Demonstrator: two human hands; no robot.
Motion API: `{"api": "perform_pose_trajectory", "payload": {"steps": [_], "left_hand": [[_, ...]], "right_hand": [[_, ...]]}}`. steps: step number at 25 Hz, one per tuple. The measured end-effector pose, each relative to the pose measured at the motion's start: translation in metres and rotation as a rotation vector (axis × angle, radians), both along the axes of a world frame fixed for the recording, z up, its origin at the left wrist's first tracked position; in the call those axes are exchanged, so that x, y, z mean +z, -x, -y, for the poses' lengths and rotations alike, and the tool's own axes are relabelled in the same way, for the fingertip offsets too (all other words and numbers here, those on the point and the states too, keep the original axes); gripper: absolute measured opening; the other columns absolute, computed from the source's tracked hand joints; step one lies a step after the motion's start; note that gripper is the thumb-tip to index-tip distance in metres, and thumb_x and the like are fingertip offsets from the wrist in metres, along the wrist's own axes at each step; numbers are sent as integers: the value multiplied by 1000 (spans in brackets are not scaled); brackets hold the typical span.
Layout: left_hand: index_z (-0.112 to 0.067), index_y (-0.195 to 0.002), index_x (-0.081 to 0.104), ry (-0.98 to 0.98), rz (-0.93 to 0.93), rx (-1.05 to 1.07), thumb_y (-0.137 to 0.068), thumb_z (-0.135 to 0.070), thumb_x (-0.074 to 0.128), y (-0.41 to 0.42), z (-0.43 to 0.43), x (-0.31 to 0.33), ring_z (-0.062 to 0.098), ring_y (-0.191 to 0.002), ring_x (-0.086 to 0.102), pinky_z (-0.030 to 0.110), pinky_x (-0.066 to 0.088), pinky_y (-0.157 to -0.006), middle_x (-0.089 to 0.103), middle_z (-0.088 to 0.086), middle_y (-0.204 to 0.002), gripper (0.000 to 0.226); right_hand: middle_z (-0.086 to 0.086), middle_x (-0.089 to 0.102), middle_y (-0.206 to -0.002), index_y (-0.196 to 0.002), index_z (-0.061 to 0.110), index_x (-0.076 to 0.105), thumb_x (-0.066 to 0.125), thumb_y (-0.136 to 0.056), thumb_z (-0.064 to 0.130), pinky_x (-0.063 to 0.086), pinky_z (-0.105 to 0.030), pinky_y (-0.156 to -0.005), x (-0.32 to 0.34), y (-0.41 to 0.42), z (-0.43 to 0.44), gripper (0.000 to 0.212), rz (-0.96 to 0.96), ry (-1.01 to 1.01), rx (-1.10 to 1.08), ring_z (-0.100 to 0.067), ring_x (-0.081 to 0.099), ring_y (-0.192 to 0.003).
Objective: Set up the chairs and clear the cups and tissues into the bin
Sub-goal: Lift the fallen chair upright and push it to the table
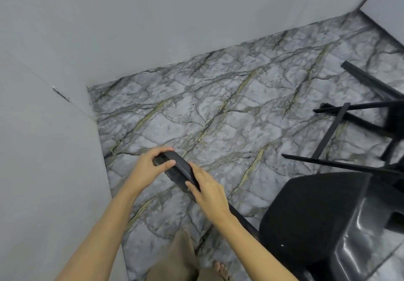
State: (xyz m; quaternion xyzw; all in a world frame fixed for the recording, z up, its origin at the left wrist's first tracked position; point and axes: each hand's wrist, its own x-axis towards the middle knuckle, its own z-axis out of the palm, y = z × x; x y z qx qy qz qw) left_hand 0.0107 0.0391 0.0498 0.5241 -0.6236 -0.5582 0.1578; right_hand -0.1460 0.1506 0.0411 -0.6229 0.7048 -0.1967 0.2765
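Legs and foot: tan trousers (pixel 175 259) at the bottom, with bare toes (pixel 220 268) just beside them on the floor.
Wall: a plain grey wall (pixel 43 149) fills the left side and the top.
Left hand: the left hand (pixel 150 168) is curled round the end of the black chair top (pixel 177 169), thumb on the near side and fingers over the far side.
Right hand: the right hand (pixel 209 195) holds the same black bar lower down, fingers bent round its edge.
Floor: grey marble floor (pixel 229 110) with dark and yellow lines.
Held chair: the black chair (pixel 323 221) is tipped over, its back reaching up to both hands.
Other chair: black legs (pixel 341 127) of a chair lying on its side at the far right.
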Motion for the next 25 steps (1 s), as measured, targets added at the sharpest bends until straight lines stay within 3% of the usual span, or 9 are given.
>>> {"api": "perform_pose_trajectory", "payload": {"steps": [3,7,9,13,16,18,21,25], "left_hand": [[-55,-91,60,133,-35,9,-73,-39,72,1,-28,87,3,-105,55,25,42,-90,62,-17,-108,27],[-60,-85,58,310,16,57,-70,-30,77,-11,-57,199,-16,-97,51,9,38,-89,58,-41,-99,39],[-62,-86,55,406,42,88,-64,-43,73,-17,-70,254,-14,-96,50,-1,33,-89,54,-46,-100,33],[-41,-95,60,622,33,85,-61,-47,66,-15,-109,330,-18,-102,46,19,28,-112,57,-35,-95,35],[-37,-92,63,707,-10,-12,-63,-50,64,0,-144,355,-13,-101,49,7,33,-99,58,-30,-95,31],[-38,-94,60,700,-21,-82,-65,-51,63,9,-165,363,-8,-97,53,6,35,-92,60,-28,-92,31],[-36,-99,62,736,-73,-216,-72,-45,59,28,-202,377,-7,-94,53,6,35,-90,58,-21,-102,28],[-29,-108,65,818,-103,-396,-78,-37,53,66,-265,398,-3,-93,52,14,39,-88,67,-18,-98,33]], "right_hand": [[-11,61,-121,-139,18,29,13,-93,55,58,-37,-62,68,-1,-24,60,-7,128,22,-28,65,-94],[-10,64,-113,-136,15,30,21,-96,45,55,-31,-62,154,-16,-40,51,-15,284,41,-24,64,-90],[-10,66,-111,-135,12,34,26,-98,41,53,-28,-65,196,-27,-46,48,-9,355,32,-20,63,-92],[-8,69,-103,-128,12,41,37,-96,43,48,-20,-69,260,-25,-73,45,35,497,-23,-11,58,-89],[7,65,-96,-114,23,51,48,-88,52,44,-9,-68,292,-11,-108,40,169,522,-192,-2,60,-82],[12,63,-93,-104,27,56,57,-81,54,42,-1,-69,305,-3,-134,35,263,514,-282,9,58,-80],[29,61,-92,-94,33,59,64,-74,55,42,-4,-71,322,15,-178,30,354,506,-394,11,58,-80],[27,62,-84,-88,45,60,71,-66,45,44,-11,-68,347,45,-249,25,387,502,-501,1,59,-75]]}}
